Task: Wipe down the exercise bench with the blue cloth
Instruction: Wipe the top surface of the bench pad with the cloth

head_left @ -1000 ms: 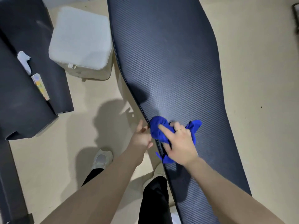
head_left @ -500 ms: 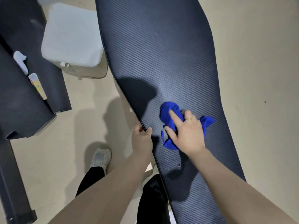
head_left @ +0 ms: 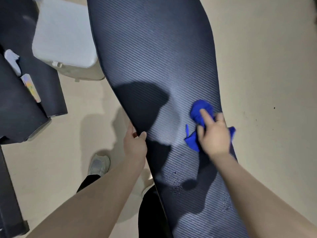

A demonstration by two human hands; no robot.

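The exercise bench (head_left: pixel 154 54) is a long dark pad with a ribbed carbon-weave surface, running from the top centre down to the bottom right. My right hand (head_left: pixel 213 134) presses the bunched blue cloth (head_left: pixel 199 112) onto the pad near its right edge, index finger stretched over the cloth. My left hand (head_left: pixel 134 145) grips the bench's left edge, thumb on top. Small droplets (head_left: pixel 174 181) speckle the pad below the cloth.
A white cushioned box (head_left: pixel 65 38) stands on the beige floor left of the bench. Dark padded equipment (head_left: pixel 22 103) with a white rag and a small label fills the left side. My shoe (head_left: pixel 99 164) and dark trouser leg are below my left arm.
My right hand swept the cloth from the bench's left edge across to its right edge. My left hand moved from beside the cloth to a grip on the left edge.
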